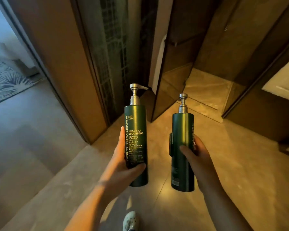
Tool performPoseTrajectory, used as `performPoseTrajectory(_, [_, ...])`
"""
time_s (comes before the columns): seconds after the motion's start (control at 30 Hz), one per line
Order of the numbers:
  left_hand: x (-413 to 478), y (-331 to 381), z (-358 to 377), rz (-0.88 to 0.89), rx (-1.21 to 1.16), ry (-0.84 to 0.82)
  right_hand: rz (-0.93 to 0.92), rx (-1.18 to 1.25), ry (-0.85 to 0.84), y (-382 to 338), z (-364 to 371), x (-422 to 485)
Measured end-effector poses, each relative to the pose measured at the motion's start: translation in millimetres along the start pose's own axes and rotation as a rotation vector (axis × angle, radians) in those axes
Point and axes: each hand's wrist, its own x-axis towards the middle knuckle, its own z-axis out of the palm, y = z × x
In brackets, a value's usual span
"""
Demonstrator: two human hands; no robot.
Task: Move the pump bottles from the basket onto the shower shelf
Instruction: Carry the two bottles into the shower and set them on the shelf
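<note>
I carry two tall dark green pump bottles upright in front of me, above the tiled floor. My left hand (122, 162) grips the shampoo bottle (136, 130), whose label with pale lettering faces me and whose silver pump points right. My right hand (196, 157) grips the second green bottle (182, 130), turned so that its back faces me, with its silver pump on top. The two bottles are apart, roughly a hand's width between them. Neither the basket nor the shower shelf is in view.
A glass shower door (172, 77) stands open ahead, with the shower floor (207, 90) behind it. A wooden door frame (60, 64) rises at left, beside a patterned carpet (5, 77). A dark cabinet (264, 90) stands at right. My slippered foot (130, 220) shows at the bottom.
</note>
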Motion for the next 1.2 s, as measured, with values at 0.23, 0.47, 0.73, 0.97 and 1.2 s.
performPoseTrajectory(0.23, [123,5,52,-0.074,0.076,-0.204,0.055,0.095,0.184,10,-46,66])
performPoseTrajectory(0.47, [236,19,165,0.006,0.249,-0.348,0.083,0.129,0.401,30,-169,126])
performPoseTrajectory(0.73, [345,52,315,0.012,0.114,-0.389,0.063,0.054,0.44,9,-332,217])
performPoseTrajectory(0.97, [422,58,374,0.014,0.133,-0.383,0.086,0.096,0.435,11,-392,295])
performPoseTrajectory(1.2, [529,51,384,-0.017,0.125,-0.368,0.113,0.086,0.386,15,-402,401])
